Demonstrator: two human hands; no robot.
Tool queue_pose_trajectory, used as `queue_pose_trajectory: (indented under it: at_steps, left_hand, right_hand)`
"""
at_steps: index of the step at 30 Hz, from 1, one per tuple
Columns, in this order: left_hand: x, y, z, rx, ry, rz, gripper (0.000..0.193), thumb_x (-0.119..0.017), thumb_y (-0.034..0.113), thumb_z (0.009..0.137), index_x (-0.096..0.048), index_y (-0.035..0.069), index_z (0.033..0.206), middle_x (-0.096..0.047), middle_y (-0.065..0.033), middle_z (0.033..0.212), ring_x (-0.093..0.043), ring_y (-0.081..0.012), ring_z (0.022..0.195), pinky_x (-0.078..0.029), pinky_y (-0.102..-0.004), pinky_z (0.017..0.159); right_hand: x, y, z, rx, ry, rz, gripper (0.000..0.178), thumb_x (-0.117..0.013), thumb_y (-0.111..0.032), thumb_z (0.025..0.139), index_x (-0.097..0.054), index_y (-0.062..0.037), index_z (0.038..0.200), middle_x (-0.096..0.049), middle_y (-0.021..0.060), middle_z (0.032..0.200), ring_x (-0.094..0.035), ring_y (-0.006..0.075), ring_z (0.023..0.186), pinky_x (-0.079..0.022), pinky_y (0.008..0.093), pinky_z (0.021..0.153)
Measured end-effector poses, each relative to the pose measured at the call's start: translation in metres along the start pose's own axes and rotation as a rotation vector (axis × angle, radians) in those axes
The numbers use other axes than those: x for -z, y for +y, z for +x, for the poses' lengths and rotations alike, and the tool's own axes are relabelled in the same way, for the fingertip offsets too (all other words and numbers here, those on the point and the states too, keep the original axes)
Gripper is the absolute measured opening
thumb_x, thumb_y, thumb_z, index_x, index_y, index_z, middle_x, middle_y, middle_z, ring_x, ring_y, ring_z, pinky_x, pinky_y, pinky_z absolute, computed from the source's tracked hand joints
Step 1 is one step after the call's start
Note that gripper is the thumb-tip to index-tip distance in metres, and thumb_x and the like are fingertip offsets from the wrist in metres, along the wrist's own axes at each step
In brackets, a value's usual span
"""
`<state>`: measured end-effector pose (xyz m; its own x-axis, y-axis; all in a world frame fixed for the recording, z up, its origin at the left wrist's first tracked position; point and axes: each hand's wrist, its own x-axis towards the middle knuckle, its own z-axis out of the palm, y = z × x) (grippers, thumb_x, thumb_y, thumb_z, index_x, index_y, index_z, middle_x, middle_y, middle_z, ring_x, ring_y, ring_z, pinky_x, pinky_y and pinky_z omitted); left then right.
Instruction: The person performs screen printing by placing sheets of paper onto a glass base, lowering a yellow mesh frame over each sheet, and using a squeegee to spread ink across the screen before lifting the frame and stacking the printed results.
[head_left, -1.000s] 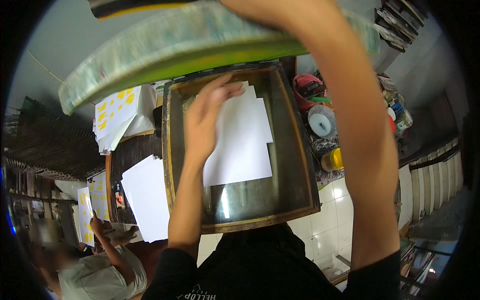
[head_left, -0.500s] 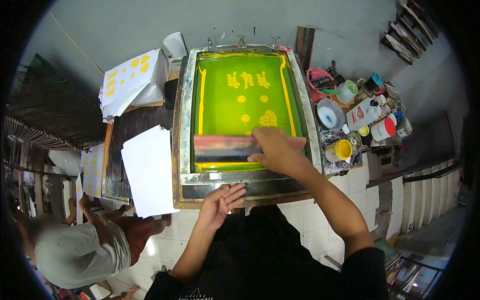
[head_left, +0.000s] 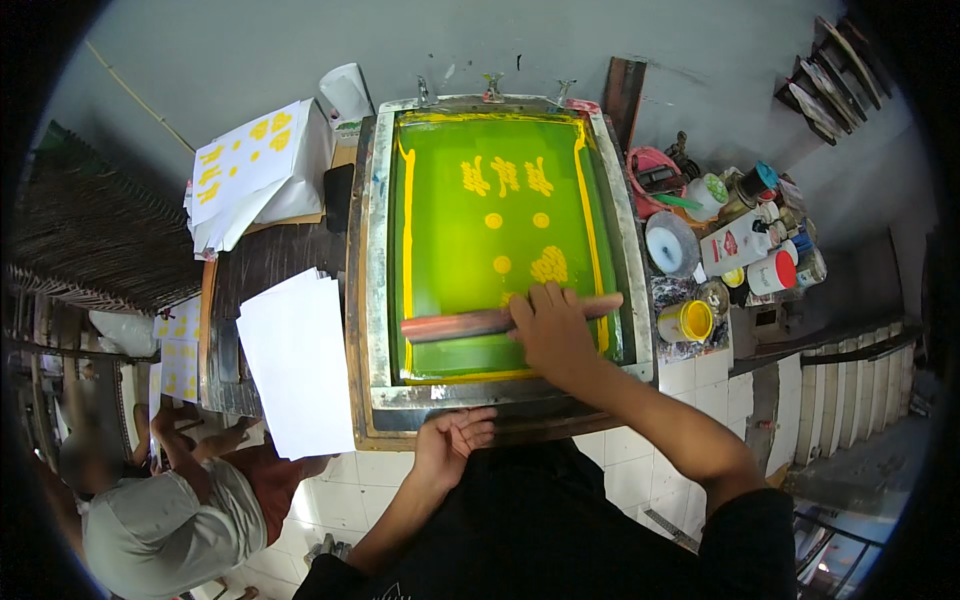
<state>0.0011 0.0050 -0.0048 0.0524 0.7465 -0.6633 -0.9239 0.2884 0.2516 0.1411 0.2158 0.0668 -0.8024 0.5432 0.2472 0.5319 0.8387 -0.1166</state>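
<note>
Now the right hand (head_left: 555, 335) grips a long, straight, reddish, wooden-looking squeegee (head_left: 455, 326) on the near part of a flat green mesh screen (head_left: 440, 240), the left hand (head_left: 452, 440) lies loose and empty, and the squeegee seems light, stiff, maybe slippery, best held near its middle.

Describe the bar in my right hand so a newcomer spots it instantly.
Find the big green screen inside the pale, worn frame. Across its near part, gripped by the right hand, lies a long bar. Its reddish colour sets it apart from the yellow marks.
</note>
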Motion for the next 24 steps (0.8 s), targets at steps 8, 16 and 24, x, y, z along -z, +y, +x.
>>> queue_pose_trajectory:
  at_steps: [8, 16, 24]
  left_hand:
    - [0.004, 0.0, -0.002, 0.04, 0.07, 0.057, 0.03, -0.051, 0.015, 0.095, -0.068, -0.009, 0.102, -0.072, -0.0245, 0.107, -0.07, -0.0352, 0.09, -0.055, -0.0467, 0.09]
    - [0.007, -0.011, -0.008, -0.041, 0.167, 0.281, 0.038, -0.044, 0.014, 0.095, -0.068, -0.014, 0.102, -0.072, -0.0282, 0.106, -0.07, -0.0361, 0.088, -0.056, -0.0468, 0.088]
    - [0.01, -0.014, -0.007, -0.089, 0.029, 0.046, 0.038, -0.044, 0.011, 0.096, -0.067, -0.018, 0.105, -0.073, -0.0293, 0.104, -0.074, -0.0367, 0.091, -0.059, -0.0454, 0.087]
  right_hand:
    - [-0.019, 0.075, 0.108, -0.014, 0.071, -0.045, 0.037, -0.079, -0.02, 0.08, -0.059, -0.0065, 0.108, -0.06, 0.0145, 0.099, -0.058, 0.032, 0.097, -0.042, 0.0452, 0.083]
    - [-0.047, 0.159, 0.221, 0.013, 0.124, -0.12, 0.051, -0.084, -0.025, 0.079, -0.056, -0.0032, 0.116, -0.062, 0.0164, 0.107, -0.06, 0.0355, 0.105, -0.042, 0.0475, 0.087]
    - [-0.028, 0.192, 0.271, -0.094, -0.153, 0.065, 0.052, -0.077, -0.027, 0.089, -0.055, -0.0002, 0.127, -0.065, 0.0219, 0.121, -0.058, 0.0398, 0.12, -0.041, 0.0516, 0.099]
